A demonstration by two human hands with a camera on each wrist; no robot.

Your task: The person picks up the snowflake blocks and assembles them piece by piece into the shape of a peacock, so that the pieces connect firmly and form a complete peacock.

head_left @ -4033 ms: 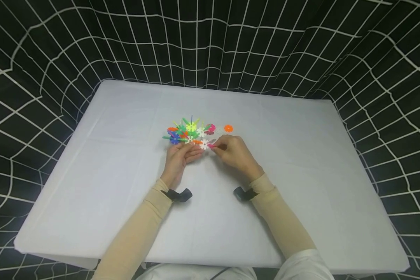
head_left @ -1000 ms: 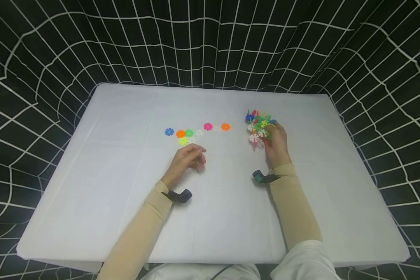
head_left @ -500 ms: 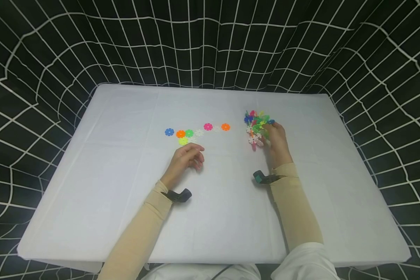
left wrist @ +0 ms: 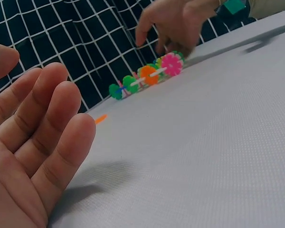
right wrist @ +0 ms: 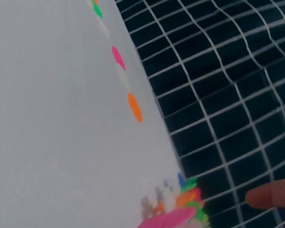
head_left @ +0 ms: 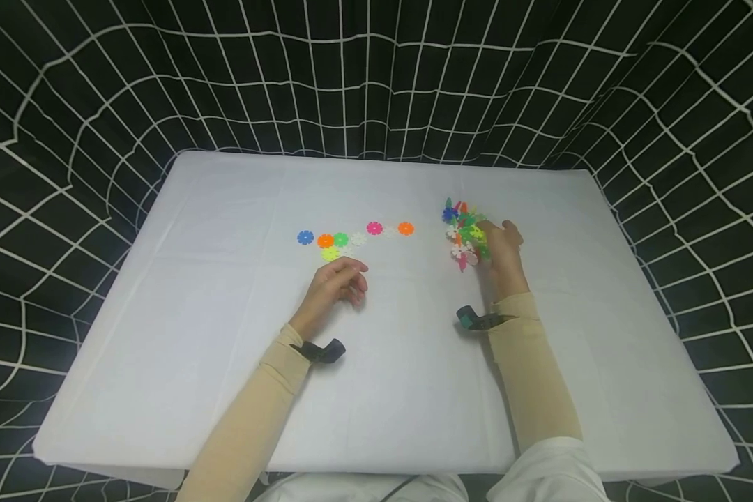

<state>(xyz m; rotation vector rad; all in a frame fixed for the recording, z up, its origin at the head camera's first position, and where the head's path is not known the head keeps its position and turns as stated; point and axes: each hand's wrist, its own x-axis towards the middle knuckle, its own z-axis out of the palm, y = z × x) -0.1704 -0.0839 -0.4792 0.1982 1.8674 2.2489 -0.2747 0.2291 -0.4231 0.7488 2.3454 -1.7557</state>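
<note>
A cluster of joined snowflake discs [head_left: 466,233], in blue, green, white, pink and orange, stands on the right part of the white table. Just to its right is my right hand [head_left: 505,256], fingers loose and hanging. A gap shows between that hand's finger [right wrist: 268,194] and the cluster [right wrist: 180,211] in the right wrist view. My left hand [head_left: 335,284] hovers low over the table with relaxed, slightly bent fingers and holds nothing. Beyond it lies a row of loose discs, among them a yellow disc [head_left: 330,254], a blue disc [head_left: 305,238] and a pink disc [head_left: 374,228].
An orange disc [head_left: 406,228] marks the right end of the loose row, nearest the cluster. White cloth covers the table [head_left: 376,390]. Dark curtains with a white grid [head_left: 376,84] enclose its back and sides.
Four seconds ago both hands worked on the cluster mid-table. My right hand has since carried it rightward and, within the last half second, let go of it. The left hand stays nearly still.
</note>
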